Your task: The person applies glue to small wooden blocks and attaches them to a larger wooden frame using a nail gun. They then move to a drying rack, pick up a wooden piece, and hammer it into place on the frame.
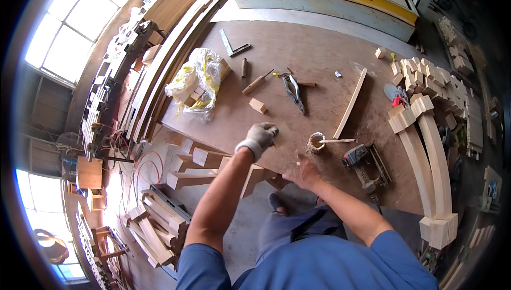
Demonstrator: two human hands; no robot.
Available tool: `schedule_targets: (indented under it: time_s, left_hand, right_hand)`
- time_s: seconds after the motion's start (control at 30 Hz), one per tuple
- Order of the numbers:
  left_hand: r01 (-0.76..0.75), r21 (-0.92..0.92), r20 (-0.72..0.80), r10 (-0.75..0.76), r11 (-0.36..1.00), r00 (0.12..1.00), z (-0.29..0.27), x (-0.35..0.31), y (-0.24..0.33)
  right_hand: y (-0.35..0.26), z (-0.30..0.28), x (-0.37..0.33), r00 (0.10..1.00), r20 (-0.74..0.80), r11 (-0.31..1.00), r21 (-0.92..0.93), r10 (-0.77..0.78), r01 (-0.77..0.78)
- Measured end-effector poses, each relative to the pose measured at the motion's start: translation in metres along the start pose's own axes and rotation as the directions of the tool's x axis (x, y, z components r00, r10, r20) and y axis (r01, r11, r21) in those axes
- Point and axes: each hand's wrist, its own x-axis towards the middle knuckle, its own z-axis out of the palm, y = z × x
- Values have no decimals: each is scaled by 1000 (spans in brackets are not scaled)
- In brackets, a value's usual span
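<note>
My left hand [258,138], in a pale glove with dark fingertips, hovers over the near part of the brown worktable [213,130]. Its fingers are curled together, and what they hold, if anything, is too small to make out. At the table's near edge is my bare right hand [304,173], its fingers stretched apart with nothing in them. Just beyond it stands a small crusted pot [315,142] with a stick [340,140] lying across its rim. A nail gun [367,166] rests to the right. A small wooden block [258,106] lies beyond my left hand.
Pliers [294,96], a screwdriver [257,83] and a try square [232,45] lie farther back, beside a plastic bag of blocks [198,82]. A wooden strip [351,102] lies right of centre. Curved wooden legs [437,157] and stacked blocks [426,77] line the right side.
</note>
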Motion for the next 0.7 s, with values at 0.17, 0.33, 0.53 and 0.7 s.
schedule_targets:
  time_s: [0.17, 0.33, 0.53, 0.7]
  left_hand:
    - [135, -384, -6, -148, 914, 989, 62, -42, -36]
    - [59, 163, -141, -36, 985, 989, 79, -87, -22]
    - [-97, 370, -477, 278, 924, 834, 83, -117, -22]
    - [-314, 110, -481, 327, 943, 813, 92, -149, -15]
  right_hand:
    - [-22, -18, 20, 970, -191, 977, 181, 149, -114]
    - [5, -7, -2, 967, -253, 1000, -14, 6, -10]
    - [3, -4, -7, 966, -255, 996, -72, 28, -48]
    - [-12, -12, 14, 897, -384, 973, -9, -218, 232]
